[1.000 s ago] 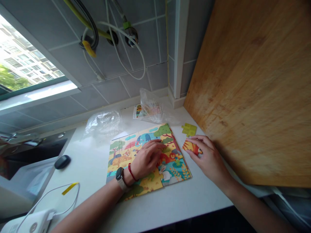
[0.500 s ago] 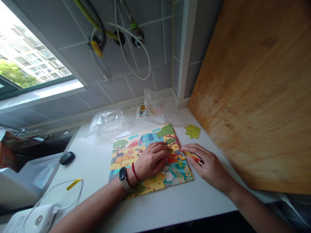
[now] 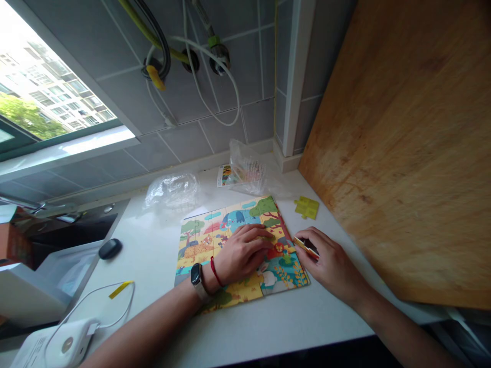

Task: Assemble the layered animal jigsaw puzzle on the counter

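Note:
A colourful animal jigsaw puzzle [image 3: 199, 245] lies on the white counter, its pieces joined into a board. My left hand [image 3: 245, 253] rests flat across its middle, fingers stretched toward the right edge, hiding part of the picture. At that right edge, my right hand [image 3: 324, 260] pinches a puzzle piece [image 3: 307, 248] between thumb and fingers. The piece is tilted nearly edge-on, so its picture hardly shows. A group of yellow-green puzzle pieces [image 3: 308, 207] lies on the counter beyond my right hand.
Behind the puzzle lie crumpled clear plastic bags [image 3: 172, 191] and a small printed card [image 3: 224, 175]. To the left are a black mouse-like object [image 3: 110, 249], a white device [image 3: 61, 342] with a cable, and a sink [image 3: 92, 225]. A wooden panel [image 3: 402, 153] rises on the right.
My right hand has turned the puzzle piece more edge-on beside the puzzle's right edge. My left hand stays on the puzzle. The whole view has shifted slightly.

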A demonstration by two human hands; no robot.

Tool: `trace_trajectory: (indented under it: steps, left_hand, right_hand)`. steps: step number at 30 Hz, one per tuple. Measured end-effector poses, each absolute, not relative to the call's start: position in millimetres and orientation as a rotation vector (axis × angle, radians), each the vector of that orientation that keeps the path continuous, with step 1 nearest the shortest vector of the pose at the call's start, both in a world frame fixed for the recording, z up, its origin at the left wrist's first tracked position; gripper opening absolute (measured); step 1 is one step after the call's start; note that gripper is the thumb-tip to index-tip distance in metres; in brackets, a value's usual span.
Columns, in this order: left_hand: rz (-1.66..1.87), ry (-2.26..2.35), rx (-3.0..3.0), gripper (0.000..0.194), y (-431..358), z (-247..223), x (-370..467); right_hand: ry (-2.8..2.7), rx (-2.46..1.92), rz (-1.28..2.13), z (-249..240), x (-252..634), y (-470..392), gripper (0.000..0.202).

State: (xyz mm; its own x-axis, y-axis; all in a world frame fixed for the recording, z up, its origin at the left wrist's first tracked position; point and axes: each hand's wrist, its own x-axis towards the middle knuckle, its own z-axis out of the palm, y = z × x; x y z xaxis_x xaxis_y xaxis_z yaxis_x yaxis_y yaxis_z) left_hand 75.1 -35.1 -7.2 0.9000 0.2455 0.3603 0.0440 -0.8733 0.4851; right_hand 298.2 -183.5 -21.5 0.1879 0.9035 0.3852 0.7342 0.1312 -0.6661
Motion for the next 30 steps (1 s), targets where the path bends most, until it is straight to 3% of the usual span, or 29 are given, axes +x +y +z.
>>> trace_trajectory:
  steps: [11, 22, 25, 30]
  left_hand:
    - [0.567, 0.193, 2.586, 0.025, -35, -4, 75]
    - [0.600, 0.155, 2.550, 0.031, -36, -6, 76]
    - [0.625, 0.121, 2.541, 0.036, -36, -8, 76]
    - [0.628, 0.130, 2.563, 0.047, -36, -10, 75]
  right_hand:
    - [-1.583, -1.417, 0.228, -13, 303, -188, 0.017]
    - [-1.575, -1.511, 0.362, -25, 302, -188, 0.058]
    - [-1.506, -1.541, 0.397, -28, 301, -189, 0.053]
    - [-1.396, -1.522, 0.462, -30, 301, -190, 0.025]
